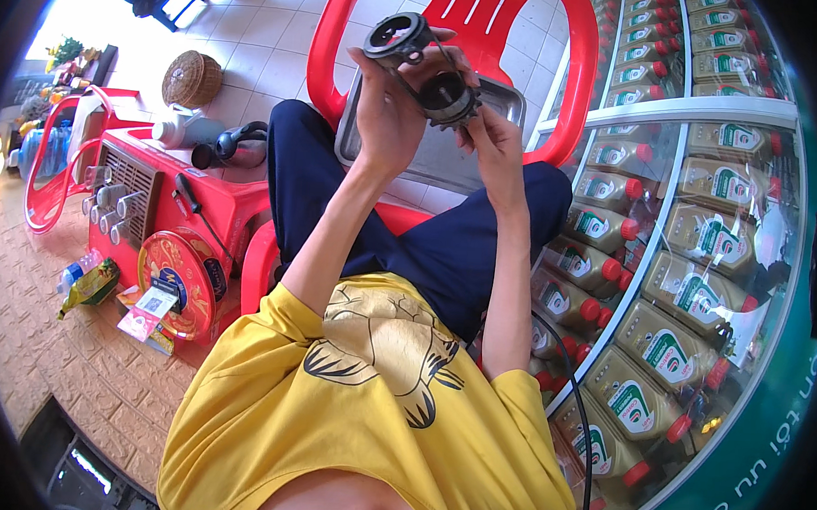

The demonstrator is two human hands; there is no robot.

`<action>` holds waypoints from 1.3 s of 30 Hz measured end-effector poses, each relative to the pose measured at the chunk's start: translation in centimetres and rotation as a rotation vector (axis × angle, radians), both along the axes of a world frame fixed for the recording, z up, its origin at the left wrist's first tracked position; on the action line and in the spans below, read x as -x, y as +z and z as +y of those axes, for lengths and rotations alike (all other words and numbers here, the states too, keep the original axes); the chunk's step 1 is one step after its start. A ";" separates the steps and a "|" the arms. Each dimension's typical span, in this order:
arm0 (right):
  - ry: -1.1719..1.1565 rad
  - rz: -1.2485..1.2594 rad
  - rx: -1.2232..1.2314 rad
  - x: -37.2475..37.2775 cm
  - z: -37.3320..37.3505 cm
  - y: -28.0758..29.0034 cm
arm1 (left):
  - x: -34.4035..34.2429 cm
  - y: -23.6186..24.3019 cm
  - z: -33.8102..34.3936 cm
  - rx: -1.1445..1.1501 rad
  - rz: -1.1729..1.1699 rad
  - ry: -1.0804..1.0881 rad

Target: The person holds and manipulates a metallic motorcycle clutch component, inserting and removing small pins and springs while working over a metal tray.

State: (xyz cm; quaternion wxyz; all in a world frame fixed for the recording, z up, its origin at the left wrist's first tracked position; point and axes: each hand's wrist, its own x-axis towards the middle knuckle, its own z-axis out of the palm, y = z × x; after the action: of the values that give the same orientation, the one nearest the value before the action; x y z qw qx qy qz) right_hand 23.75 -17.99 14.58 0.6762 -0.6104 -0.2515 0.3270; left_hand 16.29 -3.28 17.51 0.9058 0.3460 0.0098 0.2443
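Hand (L) [384, 117] is above a grey metal tray [440, 165], half open, thumb & fingers spread round a black part [445, 99] w/ a ring at one end & a dark round opening at the other. R hand [497, 148], also above tray, is mostly closed, thumb & fingertips pinching at part's lower end.

Containers, L to R: blue see-through jug [55, 156] far L of tray, contents unclear; round red-gold tin [157, 260], L of tray & nearer the body, inside hidden; wicker basket [192, 80] on floor L of tray, inside n/v; tray itself on red chair [572, 89]; glass-front cabinet [734, 111] R of tray, w/ rows of gold bottles [664, 353], red caps.

Part is up over tray, btwn both hands: upper ring by L fingers, lower end at R fingertips.
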 end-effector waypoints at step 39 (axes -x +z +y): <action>0.059 -0.027 0.067 0.2 -0.3 2.7 | 1.0 0.9 -0.4 0.003 -0.042 0.080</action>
State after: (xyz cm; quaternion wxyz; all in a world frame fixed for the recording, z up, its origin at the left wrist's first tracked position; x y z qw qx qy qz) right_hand 23.51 -18.24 17.31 0.6419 -0.6293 -0.2674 0.3471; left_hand 15.32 -3.66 18.38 0.8957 0.3389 0.0048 0.2876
